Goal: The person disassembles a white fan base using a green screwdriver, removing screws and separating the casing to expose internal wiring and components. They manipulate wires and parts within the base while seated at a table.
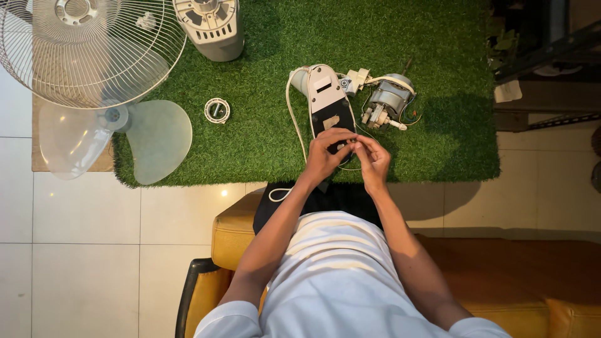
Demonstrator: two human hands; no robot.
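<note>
Grass mat [438, 75]: green artificial turf is lying on the pale tiled floor [75, 250], carrying the fan parts.
Seat [538, 281]: a yellow-brown cushioned seat is sitting just below the mat, with the person in a white shirt leaning forward from it.
Fan guard [94, 56]: a round white wire cage is lying at the upper left, hanging half off the mat's edge.
Fan blade [156, 138]: a clear plastic blade set is resting just below the guard, partly on the mat and partly on the floor.
Motor cover [213, 25]: a grey-white ribbed cover is standing upright at the top of the mat, to the right of the guard.
Fan housing [325, 94]: a white and black elongated body is lying mid-mat, its near end reaching under the hands, with a white cord [291, 106] looping down its left side.
Motor [388, 100]: a bare metal motor with coloured wires is lying just right of the housing, joined to it by a cord.
Cap [217, 110]: a small round white ring is lying alone between the blade and the housing.
Left hand [325, 156]: it is curling over the housing's near end, fingers pinching a small part too tiny to make out.
Right hand [375, 159]: it is meeting the left at the fingertips, pinching at the same small spot.
</note>
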